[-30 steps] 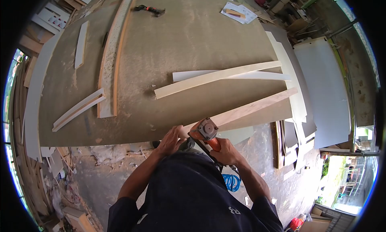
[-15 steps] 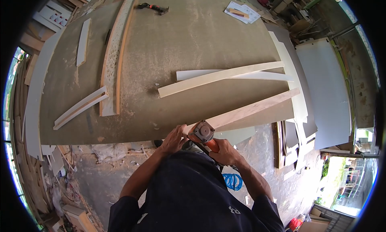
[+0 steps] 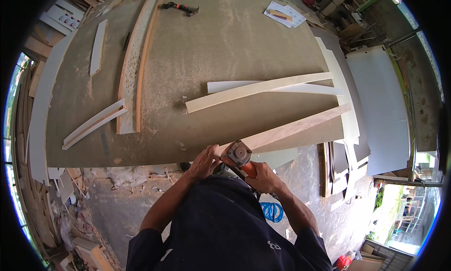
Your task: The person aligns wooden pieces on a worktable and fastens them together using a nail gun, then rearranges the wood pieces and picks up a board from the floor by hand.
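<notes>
An orange nail gun with a grey round-cornered head is gripped in my right hand, its nose hidden below the head. It stands over the near end of a long pale wooden strip that slants up to the right across the worktable's near edge. My left hand holds that near end just left of the tool, fingers pressed together against the wood. Beyond the strip, a cream board lies across a white board.
A long channel-shaped piece, a short white strip and a grooved piece lie on the left of the worktable. A hammer and papers are at the back. A blue coiled hose hangs below.
The nail gun and my hands have shifted slightly left relative to the first frame. The boards appear a little to the right as the camera view shifts. My grips look the same.
</notes>
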A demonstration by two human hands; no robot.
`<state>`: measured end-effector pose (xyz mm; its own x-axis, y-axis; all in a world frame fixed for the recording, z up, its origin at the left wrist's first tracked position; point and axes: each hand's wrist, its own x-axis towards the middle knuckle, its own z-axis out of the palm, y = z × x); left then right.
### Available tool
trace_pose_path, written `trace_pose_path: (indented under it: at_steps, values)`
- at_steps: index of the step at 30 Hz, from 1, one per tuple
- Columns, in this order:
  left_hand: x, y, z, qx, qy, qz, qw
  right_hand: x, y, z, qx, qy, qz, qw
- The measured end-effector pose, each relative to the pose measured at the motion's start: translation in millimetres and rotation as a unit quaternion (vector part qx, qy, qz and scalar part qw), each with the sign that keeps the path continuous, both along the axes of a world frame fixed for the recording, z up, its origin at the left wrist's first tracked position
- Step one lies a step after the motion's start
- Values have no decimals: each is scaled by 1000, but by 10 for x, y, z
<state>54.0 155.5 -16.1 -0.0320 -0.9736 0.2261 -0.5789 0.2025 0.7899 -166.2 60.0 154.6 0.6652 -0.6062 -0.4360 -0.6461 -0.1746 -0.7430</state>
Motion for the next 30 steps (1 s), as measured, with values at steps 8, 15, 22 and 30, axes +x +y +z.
trace_pose_path:
  at_steps: [8, 15, 22, 30]
  values:
    - [-4, -5, -31, 3, 5, 0, 1000, 1, -23, 65, 16, 35, 13, 999]
    - [-7, -20, -58, -12, 5, 5, 1000, -102, -5, -124, -19, -16, -22, 999]
    - [-21, -8, -15, -1, -7, 12, 1000, -94, 0, -82, -7, 13, -14, 1000]
    - [-29, -11, -43, -19, -2, 11, 1000, -91, -3, -65, -14, 19, -9, 1000]
